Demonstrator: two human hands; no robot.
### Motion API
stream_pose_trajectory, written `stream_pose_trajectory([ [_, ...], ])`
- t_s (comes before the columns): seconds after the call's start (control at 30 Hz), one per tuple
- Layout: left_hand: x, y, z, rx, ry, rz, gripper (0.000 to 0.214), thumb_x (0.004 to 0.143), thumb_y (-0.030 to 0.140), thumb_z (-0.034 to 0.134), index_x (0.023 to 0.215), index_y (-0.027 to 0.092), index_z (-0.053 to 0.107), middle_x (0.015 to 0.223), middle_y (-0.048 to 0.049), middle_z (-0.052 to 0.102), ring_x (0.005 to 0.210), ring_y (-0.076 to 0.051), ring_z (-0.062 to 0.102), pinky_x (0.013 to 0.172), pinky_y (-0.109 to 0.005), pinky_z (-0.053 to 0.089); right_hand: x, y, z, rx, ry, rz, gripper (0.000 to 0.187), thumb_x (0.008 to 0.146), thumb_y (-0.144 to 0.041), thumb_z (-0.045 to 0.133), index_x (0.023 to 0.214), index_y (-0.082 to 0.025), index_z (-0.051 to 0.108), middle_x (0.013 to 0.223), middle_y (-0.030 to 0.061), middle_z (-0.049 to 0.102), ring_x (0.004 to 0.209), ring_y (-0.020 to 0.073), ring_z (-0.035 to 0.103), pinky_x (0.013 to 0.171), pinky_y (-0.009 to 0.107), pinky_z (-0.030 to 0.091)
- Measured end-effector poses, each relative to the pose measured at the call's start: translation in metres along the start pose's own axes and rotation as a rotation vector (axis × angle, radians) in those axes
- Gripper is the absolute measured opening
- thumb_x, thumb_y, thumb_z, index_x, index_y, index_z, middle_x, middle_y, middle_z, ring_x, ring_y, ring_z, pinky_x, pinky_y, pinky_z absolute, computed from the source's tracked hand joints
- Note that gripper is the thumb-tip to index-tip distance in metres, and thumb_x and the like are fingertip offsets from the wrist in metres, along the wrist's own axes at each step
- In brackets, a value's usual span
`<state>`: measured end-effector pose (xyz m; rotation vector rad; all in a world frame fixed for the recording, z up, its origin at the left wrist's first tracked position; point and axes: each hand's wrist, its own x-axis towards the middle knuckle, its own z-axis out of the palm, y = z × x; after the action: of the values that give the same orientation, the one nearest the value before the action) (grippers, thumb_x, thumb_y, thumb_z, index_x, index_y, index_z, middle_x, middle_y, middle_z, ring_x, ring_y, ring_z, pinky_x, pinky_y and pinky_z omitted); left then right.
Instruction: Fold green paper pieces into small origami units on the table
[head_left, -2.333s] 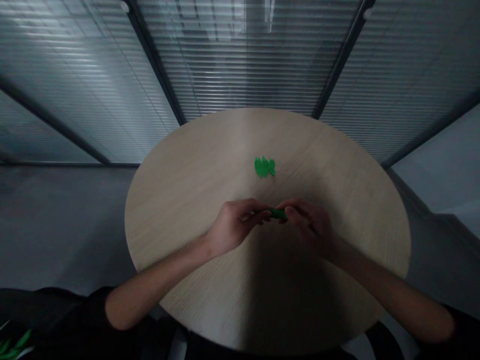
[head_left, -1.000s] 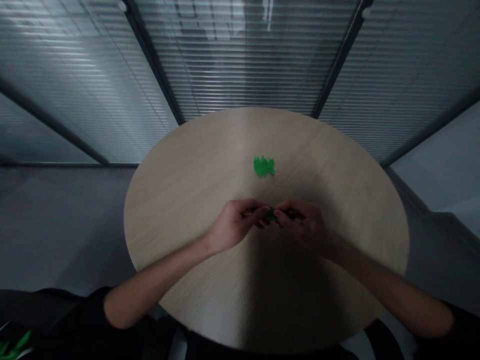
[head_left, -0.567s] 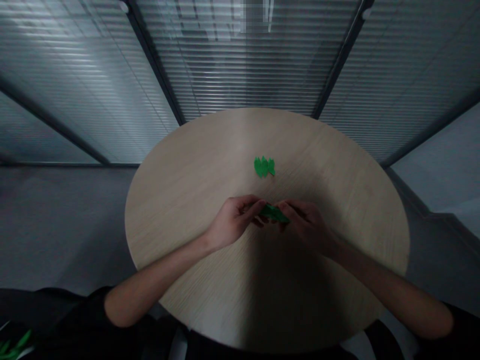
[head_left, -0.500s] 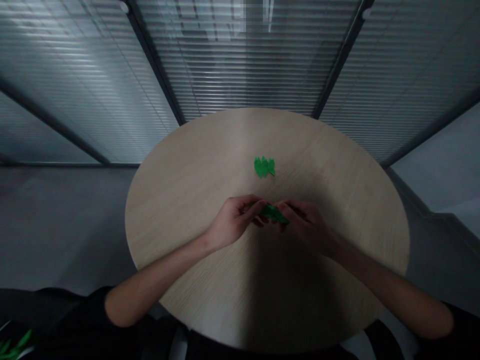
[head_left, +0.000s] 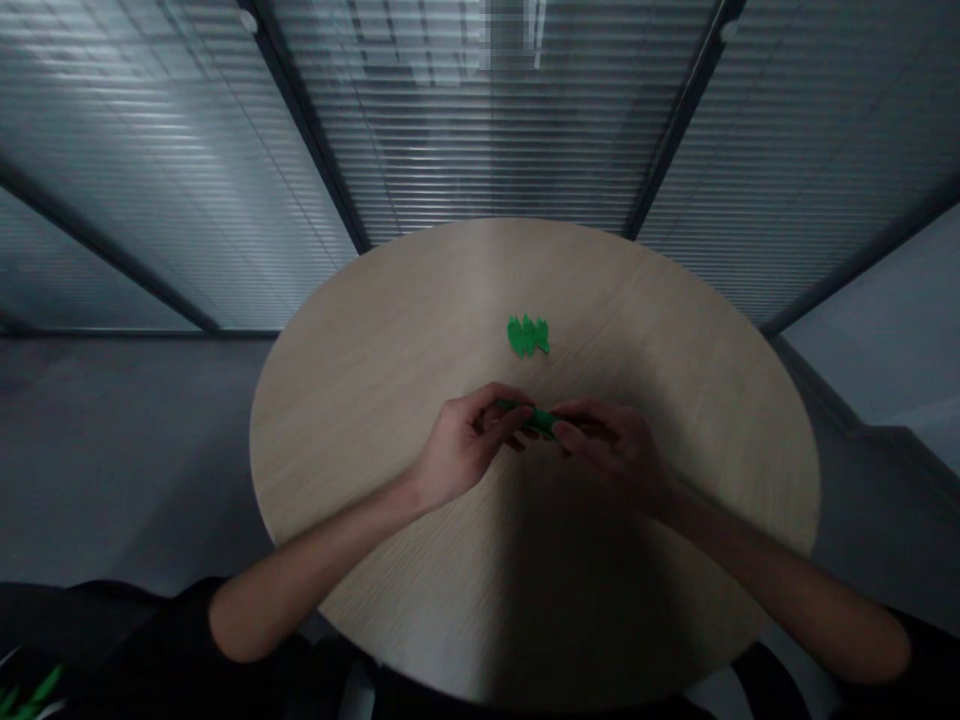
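Note:
Over the middle of the round table, both hands are closed on one small green piece [head_left: 542, 422], thin and folded-looking, perhaps paper. My left hand [head_left: 466, 445] pinches its left end between thumb and fingers. At the other end, my right hand [head_left: 611, 450] grips it with thumb and fingertips. Much of the piece is hidden by the fingers, so its full shape does not show. Just beyond the hands, a row of green leaf-shaped pieces [head_left: 529, 336] lies flat on the wood, side by side and touching.
The light wooden round table [head_left: 360, 350] fills the middle of the view. Behind it stand glass panels with blinds [head_left: 495, 150] and dark frames. Green leaves [head_left: 41, 688] show at the lower left corner. My shadow falls on the table's near right part.
The green piece has shifted slightly left and turned in the fingers, with less of it showing. My right thumb has moved a little left along it. The row on the table stays put.

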<state>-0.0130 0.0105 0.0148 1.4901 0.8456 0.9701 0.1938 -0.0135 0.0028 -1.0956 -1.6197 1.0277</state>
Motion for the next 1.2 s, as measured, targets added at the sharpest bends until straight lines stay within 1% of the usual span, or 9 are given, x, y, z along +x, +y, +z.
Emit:
stream_pose_trajectory([
  [0.13, -0.002, -0.002, -0.001, 0.092, -0.007, 0.030, 0.022, 0.095, 0.032, 0.064, 0.102, 0.012, 0.067, 0.084, -0.0074, 0.075, 0.065, -0.013, 0.070, 0.058, -0.022, 0.058, -0.001, 0.001, 0.000, -0.025, 0.017, -0.017, 0.018, 0.088, -0.035, 0.071, 0.096, -0.019, 0.075, 0.081, 0.0037, 0.076, 0.068, 0.0145, 0.071, 0.063, 0.025, 0.058],
  [0.2, -0.004, -0.002, -0.002, 0.164, -0.012, 0.049, 0.023, 0.094, 0.032, 0.065, 0.104, 0.011, 0.068, 0.086, -0.0081, 0.074, 0.066, -0.013, 0.069, 0.058, -0.022, 0.057, -0.001, 0.001, 0.000, -0.032, 0.017, -0.010, 0.017, 0.089, -0.034, 0.070, 0.095, -0.019, 0.074, 0.080, 0.0035, 0.075, 0.067, 0.0145, 0.071, 0.063, 0.026, 0.058],
  [0.27, -0.005, -0.001, -0.002, 0.232, -0.022, 0.083, 0.022, 0.094, 0.030, 0.067, 0.106, 0.012, 0.070, 0.089, -0.0083, 0.074, 0.071, -0.014, 0.070, 0.061, -0.022, 0.058, -0.001, 0.001, 0.000, -0.039, 0.021, -0.012, 0.015, 0.089, -0.033, 0.069, 0.092, -0.019, 0.073, 0.077, 0.0023, 0.074, 0.065, 0.0135, 0.069, 0.062, 0.025, 0.057],
  [0.4, -0.006, -0.001, -0.003, 0.330, -0.047, 0.236, 0.016, 0.095, 0.023, 0.066, 0.107, 0.015, 0.072, 0.098, -0.0085, 0.072, 0.085, -0.016, 0.071, 0.069, -0.024, 0.059, 0.000, -0.002, 0.001, -0.040, 0.016, -0.029, 0.011, 0.089, -0.030, 0.068, 0.088, -0.020, 0.071, 0.073, -0.0002, 0.068, 0.063, 0.0122, 0.065, 0.061, 0.024, 0.055],
  [0.53, -0.006, -0.005, -0.005, 0.428, -0.051, 0.439, 0.018, 0.096, 0.019, 0.065, 0.111, 0.016, 0.073, 0.099, -0.0091, 0.072, 0.083, -0.015, 0.070, 0.069, -0.025, 0.058, 0.001, -0.006, 0.002, 0.012, 0.020, -0.020, 0.012, 0.088, -0.032, 0.068, 0.085, -0.020, 0.068, 0.068, -0.0017, 0.064, 0.059, 0.0111, 0.061, 0.057, 0.023, 0.053],
  [0.63, -0.007, -0.008, -0.006, 0.477, -0.050, 0.526, 0.019, 0.097, 0.017, 0.064, 0.113, 0.017, 0.074, 0.097, -0.0086, 0.073, 0.080, -0.014, 0.070, 0.069, -0.025, 0.058, 0.001, -0.009, 0.002, 0.052, -0.002, -0.002, 0.014, 0.088, -0.032, 0.069, 0.082, -0.020, 0.067, 0.066, -0.0023, 0.064, 0.057, 0.0105, 0.060, 0.055, 0.021, 0.052],
  [0.87, -0.008, -0.006, -0.009, 0.529, -0.070, 0.589, 0.021, 0.096, 0.012, 0.063, 0.113, 0.016, 0.074, 0.098, -0.0087, 0.074, 0.082, -0.014, 0.071, 0.072, -0.024, 0.059, -0.001, -0.010, 0.002, 0.078, -0.022, 0.049, 0.014, 0.087, -0.032, 0.068, 0.081, -0.019, 0.068, 0.063, -0.0022, 0.062, 0.055, 0.0104, 0.058, 0.053, 0.021, 0.048],
  [1.1, -0.009, -0.007, -0.007, 0.547, -0.066, 0.616, 0.021, 0.095, 0.016, 0.066, 0.115, 0.015, 0.072, 0.097, -0.0091, 0.073, 0.081, -0.014, 0.070, 0.069, -0.024, 0.059, -0.001, -0.008, 0.001, 0.088, -0.043, 0.049, 0.015, 0.087, -0.034, 0.070, 0.083, -0.019, 0.068, 0.065, -0.0024, 0.061, 0.057, 0.0104, 0.058, 0.053, 0.021, 0.049],
  [1.2, -0.010, -0.008, -0.006, 0.563, -0.062, 0.610, 0.022, 0.095, 0.017, 0.066, 0.117, 0.015, 0.071, 0.097, -0.0089, 0.072, 0.079, -0.014, 0.070, 0.068, -0.024, 0.059, -0.002, -0.004, 0.002, 0.115, -0.049, 0.082, 0.015, 0.087, -0.035, 0.072, 0.086, -0.019, 0.069, 0.066, -0.0027, 0.061, 0.057, 0.0104, 0.058, 0.053, 0.021, 0.050],
])
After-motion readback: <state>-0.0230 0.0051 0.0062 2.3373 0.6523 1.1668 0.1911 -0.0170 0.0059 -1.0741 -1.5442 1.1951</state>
